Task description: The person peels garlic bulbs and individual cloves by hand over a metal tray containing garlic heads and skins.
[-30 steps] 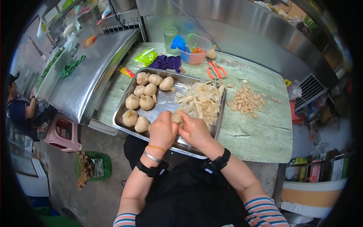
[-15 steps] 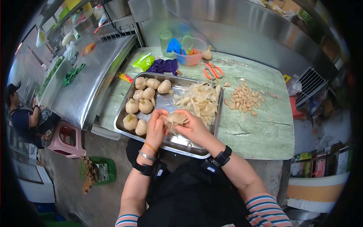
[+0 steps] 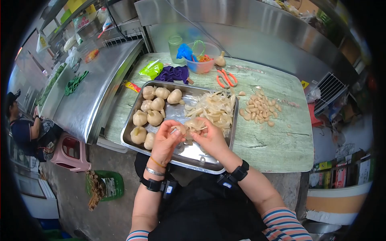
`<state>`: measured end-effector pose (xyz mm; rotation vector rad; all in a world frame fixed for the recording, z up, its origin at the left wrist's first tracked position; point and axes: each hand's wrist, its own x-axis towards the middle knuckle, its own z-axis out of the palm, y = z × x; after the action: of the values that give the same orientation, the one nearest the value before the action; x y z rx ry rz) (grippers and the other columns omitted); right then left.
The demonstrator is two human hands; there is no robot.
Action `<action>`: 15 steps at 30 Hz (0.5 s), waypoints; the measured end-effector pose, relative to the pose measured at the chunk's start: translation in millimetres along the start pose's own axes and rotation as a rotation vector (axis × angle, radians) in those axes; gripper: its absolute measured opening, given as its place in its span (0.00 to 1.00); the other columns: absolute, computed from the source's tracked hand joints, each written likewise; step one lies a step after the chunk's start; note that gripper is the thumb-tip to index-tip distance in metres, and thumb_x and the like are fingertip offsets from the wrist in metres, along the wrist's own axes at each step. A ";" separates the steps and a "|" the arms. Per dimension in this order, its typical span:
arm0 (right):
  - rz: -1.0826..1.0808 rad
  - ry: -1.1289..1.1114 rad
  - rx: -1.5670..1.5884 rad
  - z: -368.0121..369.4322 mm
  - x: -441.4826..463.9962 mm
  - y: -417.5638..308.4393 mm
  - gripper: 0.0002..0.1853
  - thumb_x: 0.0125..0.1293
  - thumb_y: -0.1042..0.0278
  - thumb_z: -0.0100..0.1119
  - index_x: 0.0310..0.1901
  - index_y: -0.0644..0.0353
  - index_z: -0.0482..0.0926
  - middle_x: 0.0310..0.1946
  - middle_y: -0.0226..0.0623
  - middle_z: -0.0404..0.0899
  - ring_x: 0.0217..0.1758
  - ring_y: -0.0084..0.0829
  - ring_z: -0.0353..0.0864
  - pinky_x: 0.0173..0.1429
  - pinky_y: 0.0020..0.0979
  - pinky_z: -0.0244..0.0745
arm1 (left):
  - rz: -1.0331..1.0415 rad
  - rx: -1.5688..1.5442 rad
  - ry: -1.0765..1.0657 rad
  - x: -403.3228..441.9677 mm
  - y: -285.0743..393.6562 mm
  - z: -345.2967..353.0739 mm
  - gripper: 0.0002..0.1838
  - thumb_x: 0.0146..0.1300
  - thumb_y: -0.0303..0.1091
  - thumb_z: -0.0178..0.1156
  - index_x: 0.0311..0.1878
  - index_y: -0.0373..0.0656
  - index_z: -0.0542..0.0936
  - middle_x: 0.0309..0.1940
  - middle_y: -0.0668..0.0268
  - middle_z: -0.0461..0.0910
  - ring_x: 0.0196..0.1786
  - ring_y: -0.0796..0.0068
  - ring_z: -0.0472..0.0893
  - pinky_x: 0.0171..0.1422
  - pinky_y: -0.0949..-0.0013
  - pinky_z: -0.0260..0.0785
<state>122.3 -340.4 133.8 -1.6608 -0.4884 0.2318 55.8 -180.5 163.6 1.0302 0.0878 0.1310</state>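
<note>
Over the front of a metal tray, my left hand is closed in a pinch on a pale garlic piece; whether it is clove or skin I cannot tell. Beside it, the fingers of my right hand are closed on a partly opened garlic bulb with loose papery skin. Whole garlic bulbs stand along the tray's left side. A heap of garlic skins fills its right side. Peeled garlic cloves lie on the table right of the tray.
Orange-handled scissors, a purple cloth, a green packet, a clear plastic bowl, a glass jar and one garlic bulb sit behind the tray. A person sits at far left near a pink stool.
My hands have moved slightly apart, and the garlic between them has parted into a piece in the left and the rest in the right. The view has shifted a little.
</note>
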 end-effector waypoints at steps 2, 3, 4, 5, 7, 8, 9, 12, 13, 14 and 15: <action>-0.011 -0.011 -0.106 -1.2 -2.0 -2.5 0.24 0.60 0.68 0.63 0.58 0.61 0.68 0.38 0.33 0.81 0.36 0.20 0.80 0.42 0.24 0.76 | 0.007 -0.039 0.024 -0.2 1.9 1.2 0.15 0.65 0.25 0.57 0.55 0.40 0.71 0.47 0.60 0.77 0.43 0.75 0.79 0.47 0.75 0.74; -0.006 0.001 -0.251 -2.3 -3.9 -9.0 0.25 0.59 0.67 0.64 0.57 0.59 0.69 0.32 0.32 0.81 0.32 0.22 0.80 0.39 0.24 0.75 | 0.014 -0.075 0.046 0.2 2.4 1.3 0.16 0.64 0.25 0.57 0.55 0.40 0.71 0.49 0.59 0.77 0.44 0.75 0.79 0.47 0.75 0.75; -0.002 0.015 -0.395 -3.0 -4.9 -12.7 0.26 0.57 0.65 0.66 0.57 0.56 0.70 0.27 0.32 0.80 0.27 0.23 0.80 0.36 0.25 0.75 | 0.015 -0.075 0.046 0.7 2.3 -0.4 0.16 0.64 0.25 0.57 0.55 0.40 0.71 0.49 0.59 0.77 0.44 0.75 0.79 0.47 0.75 0.75; -0.003 0.014 -0.396 -3.0 -6.4 -12.5 0.26 0.57 0.65 0.66 0.57 0.56 0.70 0.27 0.32 0.80 0.27 0.23 0.80 0.36 0.25 0.75 | 0.020 -0.136 0.043 1.4 2.1 -3.4 0.17 0.64 0.25 0.57 0.56 0.39 0.71 0.49 0.58 0.77 0.44 0.75 0.80 0.47 0.76 0.75; -0.113 -0.054 -0.695 -2.0 -10.7 -14.4 0.27 0.54 0.63 0.68 0.56 0.53 0.72 0.19 0.31 0.77 0.22 0.26 0.77 0.31 0.26 0.73 | 0.025 -0.196 0.039 1.6 3.2 -4.3 0.17 0.64 0.25 0.57 0.57 0.39 0.70 0.50 0.57 0.77 0.44 0.74 0.80 0.47 0.77 0.75; -0.114 -0.055 -0.695 -1.8 -12.0 -17.7 0.27 0.54 0.63 0.68 0.56 0.53 0.72 0.19 0.31 0.77 0.22 0.26 0.77 0.31 0.26 0.73 | 0.012 -0.202 0.044 1.3 4.6 -2.9 0.18 0.65 0.25 0.57 0.57 0.38 0.70 0.49 0.57 0.77 0.44 0.74 0.80 0.46 0.77 0.76; -0.077 -0.073 -0.595 -1.7 -13.8 -28.9 0.26 0.54 0.63 0.69 0.56 0.53 0.73 0.18 0.30 0.75 0.21 0.25 0.76 0.29 0.26 0.71 | -0.001 -0.209 0.049 1.2 5.5 -2.1 0.18 0.65 0.25 0.57 0.58 0.37 0.70 0.47 0.58 0.78 0.43 0.74 0.81 0.45 0.78 0.76; -0.105 -0.035 -0.332 -2.0 -11.7 -37.5 0.25 0.53 0.66 0.69 0.54 0.52 0.75 0.16 0.29 0.71 0.19 0.23 0.72 0.27 0.26 0.68 | -0.030 -0.177 0.063 2.2 2.3 -5.0 0.17 0.65 0.27 0.57 0.57 0.38 0.71 0.42 0.61 0.80 0.40 0.76 0.81 0.43 0.78 0.77; -0.167 0.023 -0.168 -2.9 -11.0 -37.9 0.24 0.53 0.67 0.68 0.54 0.52 0.76 0.16 0.29 0.70 0.18 0.23 0.70 0.27 0.25 0.67 | -0.032 -0.180 0.063 2.2 1.5 -4.3 0.17 0.65 0.27 0.57 0.57 0.38 0.71 0.42 0.61 0.80 0.40 0.76 0.81 0.43 0.78 0.77; -0.163 0.024 -0.172 -2.3 -11.1 -38.6 0.24 0.53 0.67 0.68 0.54 0.52 0.76 0.16 0.29 0.70 0.18 0.23 0.70 0.27 0.25 0.67 | -0.066 -0.143 0.048 2.2 0.7 -2.8 0.16 0.66 0.28 0.57 0.56 0.38 0.71 0.40 0.62 0.80 0.39 0.78 0.81 0.41 0.78 0.77; -0.266 0.025 -0.162 -0.4 -11.3 -39.4 0.22 0.54 0.69 0.68 0.53 0.52 0.77 0.16 0.29 0.70 0.19 0.22 0.69 0.27 0.25 0.66 | -0.101 -0.105 0.032 2.1 -0.4 -1.0 0.16 0.66 0.29 0.57 0.56 0.38 0.71 0.37 0.64 0.81 0.37 0.79 0.81 0.40 0.78 0.77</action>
<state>105.3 -342.4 171.0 -1.7322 -0.7172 -0.0259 57.7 -179.6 162.7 0.9171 0.1603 0.0600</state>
